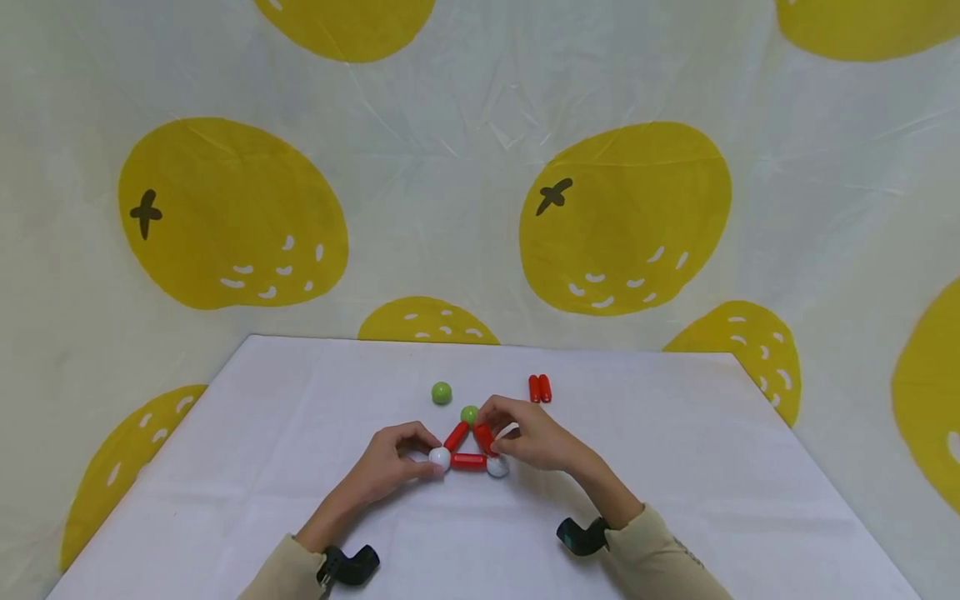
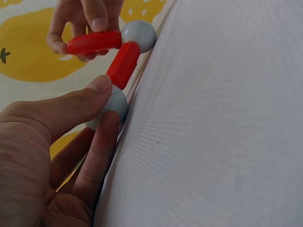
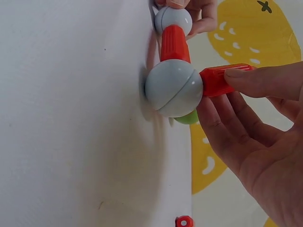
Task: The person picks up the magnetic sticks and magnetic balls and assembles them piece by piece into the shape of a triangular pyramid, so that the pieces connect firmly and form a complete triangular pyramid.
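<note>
Sleeves (image 1: 288, 573) at six o'clock; left hand (image 1: 386, 467) pinches white ball (image 1: 439, 457), right hand (image 1: 536, 435) red stick (image 1: 483, 438). Likely closing a triangle (image 1: 468, 462); next needs alignment.

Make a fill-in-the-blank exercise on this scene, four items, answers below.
1. The left hand pinches a white ball between its fingers and ____.
2. The right hand pinches a rod coloured ____.
3. Beyond the right hand, ____ loose rods lie side by side on the table.
4. The loose ball, apart from the joined pieces, is coloured ____.

Missing words: thumb; red; two; green.
</note>
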Demonstrator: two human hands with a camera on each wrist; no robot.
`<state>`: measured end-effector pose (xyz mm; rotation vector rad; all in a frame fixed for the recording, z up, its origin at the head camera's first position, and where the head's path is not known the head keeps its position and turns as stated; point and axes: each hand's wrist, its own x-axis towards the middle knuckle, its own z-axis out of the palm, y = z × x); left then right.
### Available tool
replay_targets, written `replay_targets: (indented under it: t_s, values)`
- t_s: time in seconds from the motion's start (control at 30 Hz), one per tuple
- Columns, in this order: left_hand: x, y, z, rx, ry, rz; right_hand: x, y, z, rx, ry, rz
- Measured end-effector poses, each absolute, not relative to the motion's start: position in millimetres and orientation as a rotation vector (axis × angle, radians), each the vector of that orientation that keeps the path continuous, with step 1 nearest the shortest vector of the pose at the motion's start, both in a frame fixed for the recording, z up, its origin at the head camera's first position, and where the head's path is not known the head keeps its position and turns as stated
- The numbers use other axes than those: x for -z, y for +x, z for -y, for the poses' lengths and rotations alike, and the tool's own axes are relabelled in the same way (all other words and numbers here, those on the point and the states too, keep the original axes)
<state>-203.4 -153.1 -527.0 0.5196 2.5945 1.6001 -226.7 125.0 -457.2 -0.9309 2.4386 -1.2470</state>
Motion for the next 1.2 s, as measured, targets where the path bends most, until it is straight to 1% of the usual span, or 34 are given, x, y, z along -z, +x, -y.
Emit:
replay_targets:
  t_s: [0.63, 1.2]
  values:
    - [522.5, -208.1, 154.1, -1.595, 0.524, -2.575, 456.4, -229.0, -120.8, 1.216, -0.821, -2.51]
    - [515.4, -206.1, 155.3, -1.579, 0.482, -2.568, 456.8, -231.1, -119.4, 1.242, -0.841, -2.482]
